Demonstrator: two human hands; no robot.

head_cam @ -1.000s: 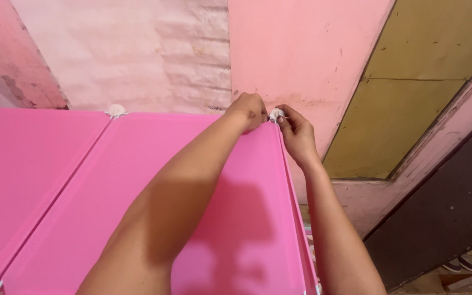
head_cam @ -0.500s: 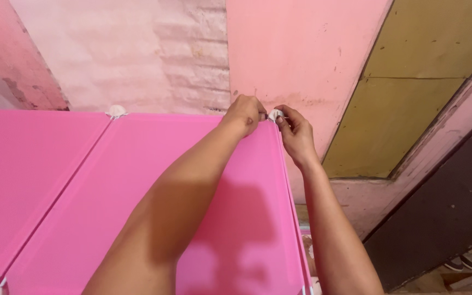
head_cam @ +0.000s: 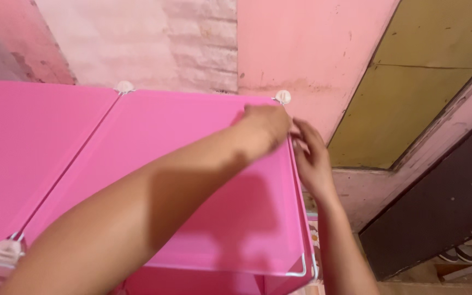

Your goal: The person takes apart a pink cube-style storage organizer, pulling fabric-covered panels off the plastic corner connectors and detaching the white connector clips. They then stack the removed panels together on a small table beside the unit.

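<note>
A pink plastic panel (head_cam: 192, 164) forms the top of a cube shelf, framed in white wire. My left hand (head_cam: 266, 128) rests palm down on the panel near its far right corner, fingers curled over the right edge. My right hand (head_cam: 310, 158) touches the same edge from the outside, fingers apart, just below the corner. A round white connector (head_cam: 283, 96) sits exposed on that far right corner, a little above both hands. Neither hand holds a loose object.
A second pink panel (head_cam: 23, 153) adjoins on the left, with a white connector (head_cam: 124, 86) at the back joint and another connector (head_cam: 1, 254) at the near left. Behind stands a pink painted wall (head_cam: 301, 49); right is a yellowish board (head_cam: 427, 82) and a dark doorway (head_cam: 443, 213) with shoes (head_cam: 460, 254).
Both hands have slid off the far right corner toward me along the right edge. The white connector they covered now shows in the open.
</note>
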